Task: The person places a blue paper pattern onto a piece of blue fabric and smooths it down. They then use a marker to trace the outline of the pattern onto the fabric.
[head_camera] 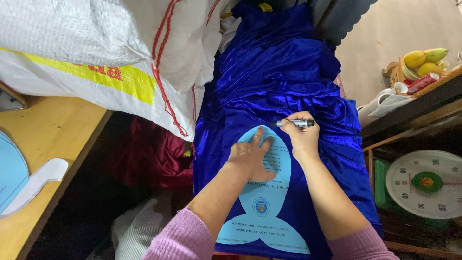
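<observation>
A shiny royal-blue fabric (284, 77) is spread down the middle of the view. On it lies a light-blue paper template (279, 192) with a rounded top, narrow waist and flared base. My left hand (250, 156) lies flat on the template's upper part, pressing it onto the cloth. My right hand (301, 137) grips a silver marker pen (298, 123) with its tip at the template's top edge.
A big white woven sack (96, 48) with yellow and red print rests at upper left over a wooden table (53, 130) holding another paper cutout (19, 178). At right stand a dial weighing scale (426, 183), a shelf, and fruit (426, 60). Red cloth (149, 154) lies below the sack.
</observation>
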